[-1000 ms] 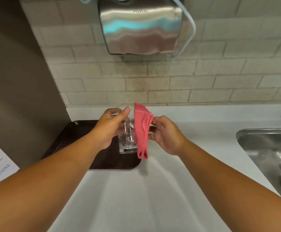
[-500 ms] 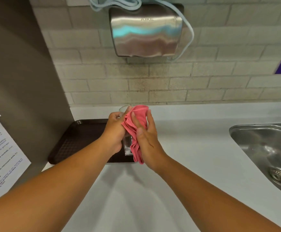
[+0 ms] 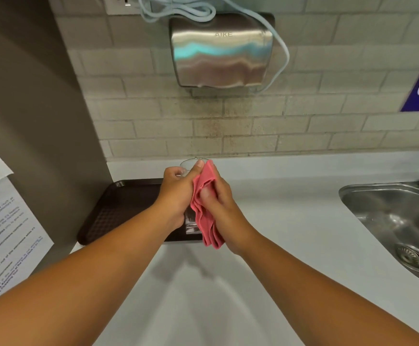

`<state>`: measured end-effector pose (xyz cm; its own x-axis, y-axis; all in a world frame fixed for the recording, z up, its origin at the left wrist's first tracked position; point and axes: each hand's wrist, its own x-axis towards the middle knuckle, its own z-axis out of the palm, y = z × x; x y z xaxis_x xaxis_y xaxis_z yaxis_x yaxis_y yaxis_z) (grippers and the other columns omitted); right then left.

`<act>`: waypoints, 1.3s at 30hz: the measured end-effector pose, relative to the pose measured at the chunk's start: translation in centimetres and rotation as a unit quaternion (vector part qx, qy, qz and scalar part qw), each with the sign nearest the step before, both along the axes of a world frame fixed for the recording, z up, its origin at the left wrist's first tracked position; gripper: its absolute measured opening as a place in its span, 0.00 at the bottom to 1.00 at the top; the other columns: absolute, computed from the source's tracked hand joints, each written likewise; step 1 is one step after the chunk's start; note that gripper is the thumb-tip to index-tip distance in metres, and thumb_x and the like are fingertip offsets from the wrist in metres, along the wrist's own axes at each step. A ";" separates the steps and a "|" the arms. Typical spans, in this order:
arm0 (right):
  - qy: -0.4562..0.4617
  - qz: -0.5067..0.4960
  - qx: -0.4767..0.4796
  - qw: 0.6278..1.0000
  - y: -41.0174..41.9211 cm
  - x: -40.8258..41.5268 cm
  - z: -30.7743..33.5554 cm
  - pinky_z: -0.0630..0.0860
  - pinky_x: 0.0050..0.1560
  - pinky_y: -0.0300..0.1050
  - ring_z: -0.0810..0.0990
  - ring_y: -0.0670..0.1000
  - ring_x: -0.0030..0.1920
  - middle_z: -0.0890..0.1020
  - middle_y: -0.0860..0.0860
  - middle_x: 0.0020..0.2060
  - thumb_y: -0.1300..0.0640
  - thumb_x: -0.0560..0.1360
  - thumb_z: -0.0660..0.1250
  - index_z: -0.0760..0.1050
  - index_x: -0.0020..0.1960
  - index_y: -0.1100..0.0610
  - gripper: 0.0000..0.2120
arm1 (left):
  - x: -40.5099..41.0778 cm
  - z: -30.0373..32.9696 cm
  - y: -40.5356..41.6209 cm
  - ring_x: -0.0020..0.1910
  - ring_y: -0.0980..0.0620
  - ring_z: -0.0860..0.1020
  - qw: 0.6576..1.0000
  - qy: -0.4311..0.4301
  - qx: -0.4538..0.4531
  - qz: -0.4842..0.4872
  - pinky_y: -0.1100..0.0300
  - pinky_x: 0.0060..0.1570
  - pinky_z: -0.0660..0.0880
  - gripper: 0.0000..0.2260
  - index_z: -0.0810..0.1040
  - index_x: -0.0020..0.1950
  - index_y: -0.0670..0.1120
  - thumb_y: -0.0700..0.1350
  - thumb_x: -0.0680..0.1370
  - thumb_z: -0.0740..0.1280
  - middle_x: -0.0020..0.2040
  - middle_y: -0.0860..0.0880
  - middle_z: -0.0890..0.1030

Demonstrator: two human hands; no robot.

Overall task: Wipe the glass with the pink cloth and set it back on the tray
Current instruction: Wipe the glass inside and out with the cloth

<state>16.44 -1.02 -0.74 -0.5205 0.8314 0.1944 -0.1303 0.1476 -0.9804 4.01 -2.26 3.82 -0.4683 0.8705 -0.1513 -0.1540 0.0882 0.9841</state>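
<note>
My left hand (image 3: 177,193) grips a clear drinking glass (image 3: 189,164) and holds it above the right end of the dark brown tray (image 3: 118,208). Only the glass rim and its thick base show; the rest is covered by my hands. My right hand (image 3: 219,198) presses the folded pink cloth (image 3: 204,216) against the right side of the glass, fingers wrapped over it. The cloth's loose end hangs down below the glass base.
A white counter (image 3: 290,221) runs under my hands. A steel sink (image 3: 398,226) lies at the right, with a tap base beside it. A steel hand dryer (image 3: 222,49) hangs on the tiled wall above. A brown side wall with printed papers (image 3: 6,233) stands at the left.
My right hand has closed the pink cloth around the side of the glass, having held it by a corner beside the glass a second ago. The left hand keeps its grip.
</note>
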 end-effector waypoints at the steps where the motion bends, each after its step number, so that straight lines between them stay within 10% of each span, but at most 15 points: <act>1: 0.032 0.020 -0.047 0.998 0.0 0.2 0.4 0.79 0.69 0.48 0.78 0.48 0.72 0.76 0.50 0.75 0.34 0.82 0.59 0.65 0.81 0.42 0.30 | -0.1 0.1 0.0 0.59 0.39 0.87 1.000 0.003 -0.001 -0.001 0.39 0.60 0.84 0.30 0.72 0.67 0.45 0.63 0.76 0.76 0.62 0.40 0.85; 4: 0.107 0.042 -0.167 0.979 0.4 0.8 0.9 0.82 0.61 0.47 0.83 0.52 0.69 0.83 0.53 0.70 0.39 0.87 0.50 0.74 0.77 0.46 0.26 | -0.4 0.4 -0.3 0.59 0.38 0.86 1.000 0.007 -0.001 -0.005 0.40 0.61 0.83 0.37 0.73 0.68 0.44 0.67 0.71 0.77 0.64 0.37 0.84; 9: 0.027 -0.027 -0.047 0.998 0.3 0.3 0.8 0.81 0.67 0.55 0.83 0.52 0.68 0.79 0.48 0.72 0.50 0.84 0.67 0.61 0.81 0.33 0.30 | -0.1 0.2 -0.2 0.60 0.40 0.86 1.000 -0.005 0.010 -0.012 0.45 0.59 0.84 0.23 0.73 0.61 0.49 0.60 0.77 0.76 0.62 0.40 0.84; 18: -0.030 -0.036 0.028 0.999 0.5 0.1 1.7 0.80 0.65 0.43 0.81 0.37 0.61 0.74 0.28 0.59 0.47 0.86 0.62 0.53 0.83 0.32 0.31 | 0.6 0.6 -0.9 0.60 0.39 0.86 0.999 -0.024 -0.004 -0.025 0.40 0.60 0.84 0.22 0.74 0.63 0.49 0.60 0.78 0.75 0.63 0.40 0.85; 24: 0.000 -0.093 -0.039 0.995 2.1 -0.4 3.5 0.80 0.68 0.60 0.87 0.52 0.61 0.87 0.50 0.61 0.32 0.81 0.57 0.73 0.74 0.42 0.26 | 0.9 0.3 -1.5 0.54 0.40 0.88 0.997 -0.050 0.008 -0.057 0.37 0.61 0.84 0.23 0.76 0.63 0.47 0.62 0.78 0.75 0.52 0.44 0.88; 30: 0.000 -0.085 -0.044 0.995 1.5 0.1 2.8 0.76 0.72 0.65 0.84 0.55 0.67 0.84 0.51 0.68 0.31 0.81 0.56 0.71 0.77 0.41 0.29 | 1.3 0.6 -1.5 0.45 0.46 0.85 0.999 -0.029 0.026 -0.034 0.42 0.54 0.86 0.19 0.75 0.60 0.47 0.61 0.80 0.73 0.47 0.47 0.85; 39: -0.096 -0.063 0.079 0.990 -1.6 -0.5 1.3 0.75 0.56 0.26 0.77 0.33 0.62 0.72 0.40 0.71 0.44 0.87 0.56 0.46 0.85 0.36 0.30 | 0.4 1.2 -1.3 0.47 0.46 0.86 0.997 -0.071 0.033 -0.016 0.50 0.49 0.83 0.21 0.74 0.65 0.47 0.59 0.81 0.72 0.54 0.42 0.84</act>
